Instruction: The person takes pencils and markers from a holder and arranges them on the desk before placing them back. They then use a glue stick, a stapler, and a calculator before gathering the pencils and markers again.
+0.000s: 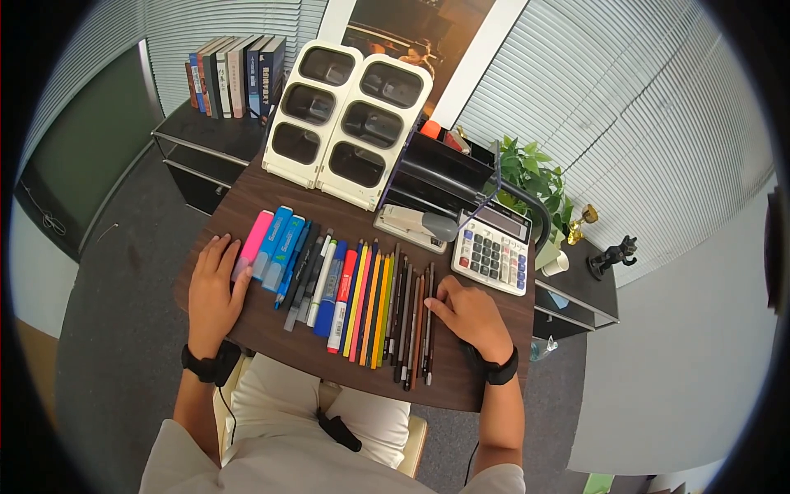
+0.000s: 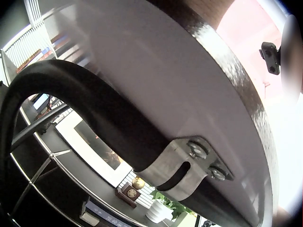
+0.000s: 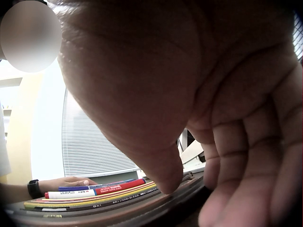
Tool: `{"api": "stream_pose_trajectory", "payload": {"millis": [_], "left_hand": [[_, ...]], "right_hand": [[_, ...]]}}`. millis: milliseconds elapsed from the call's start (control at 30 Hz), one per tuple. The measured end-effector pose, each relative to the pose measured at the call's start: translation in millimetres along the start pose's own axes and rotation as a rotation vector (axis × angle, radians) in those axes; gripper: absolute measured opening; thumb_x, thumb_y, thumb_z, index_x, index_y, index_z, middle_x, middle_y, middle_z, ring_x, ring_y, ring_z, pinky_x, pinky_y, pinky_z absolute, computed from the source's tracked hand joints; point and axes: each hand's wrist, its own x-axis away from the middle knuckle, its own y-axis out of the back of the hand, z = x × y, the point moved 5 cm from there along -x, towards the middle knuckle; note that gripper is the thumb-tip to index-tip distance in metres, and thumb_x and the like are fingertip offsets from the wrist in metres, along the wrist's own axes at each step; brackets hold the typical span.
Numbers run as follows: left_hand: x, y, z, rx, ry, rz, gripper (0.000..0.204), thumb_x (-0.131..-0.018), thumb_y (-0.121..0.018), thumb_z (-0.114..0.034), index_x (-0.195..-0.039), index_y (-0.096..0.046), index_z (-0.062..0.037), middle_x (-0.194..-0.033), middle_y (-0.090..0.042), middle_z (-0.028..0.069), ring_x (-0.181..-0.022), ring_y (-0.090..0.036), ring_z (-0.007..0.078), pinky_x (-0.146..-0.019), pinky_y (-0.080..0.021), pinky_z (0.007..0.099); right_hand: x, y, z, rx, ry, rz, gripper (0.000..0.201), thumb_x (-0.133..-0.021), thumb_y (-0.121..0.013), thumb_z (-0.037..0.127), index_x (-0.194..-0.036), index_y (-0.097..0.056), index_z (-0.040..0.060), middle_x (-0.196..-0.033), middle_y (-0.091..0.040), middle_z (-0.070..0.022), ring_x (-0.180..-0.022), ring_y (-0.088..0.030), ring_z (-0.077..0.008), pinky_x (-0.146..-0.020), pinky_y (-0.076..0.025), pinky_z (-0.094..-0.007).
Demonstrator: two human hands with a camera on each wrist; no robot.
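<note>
A long row of pens and pencils lies side by side on the brown table. My left hand (image 1: 216,284) rests at its left end with fingers extended, fingertips and thumb right at the pink highlighter (image 1: 255,235). Two blue highlighters (image 1: 273,239) come beside that, then dark pens, a blue marker (image 1: 329,284), a red marker (image 1: 343,292) and several pencils (image 1: 383,305). My right hand (image 1: 476,319) rests at the right end, fingers loosely bent, its thumb tip at the outermost dark pencils (image 1: 429,329). The right wrist view shows its palm, with the red marker (image 3: 120,186) beyond.
Behind the row stand a cream six-window organizer (image 1: 370,123), a black desk rack (image 1: 440,177), a stapler (image 1: 415,224) and a calculator (image 1: 491,251). In the left wrist view, a black tube (image 2: 85,94) runs under the tabletop, held by a metal clamp (image 2: 177,165).
</note>
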Motion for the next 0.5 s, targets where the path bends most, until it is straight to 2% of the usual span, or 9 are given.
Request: {"api": "stream_pose_trajectory", "payload": {"millis": [433,500], "left_hand": [[0.1,1.0,-1.6,0.016,-0.008,0.002,0.039,-0.090,-0.058,-0.023,-0.120,-0.057,0.0030,-0.128,-0.053,0.0210,-0.123,-0.046,0.0387,-0.102,-0.039,0.0447],[0.3,-0.3,-0.2,0.012,0.007,0.014,0.038,-0.091,-0.056,-0.021,-0.122,-0.057,0.0014,-0.130,-0.052,0.0193,-0.124,-0.046,0.0366,-0.104,-0.037,0.0422]], "right_hand": [[0.9,-0.4,-0.1,0.016,0.004,-0.010,0.030,-0.087,-0.063,0.033,-0.084,-0.054,0.0047,-0.064,-0.062,-0.0159,-0.064,-0.062,-0.0368,-0.058,-0.047,-0.0455],[0.6,-0.6,-0.2,0.017,0.003,-0.009,0.030,-0.087,-0.063,0.033,-0.084,-0.054,0.0047,-0.064,-0.062,-0.0159,-0.064,-0.062,-0.0367,-0.058,-0.047,-0.0455]]}}
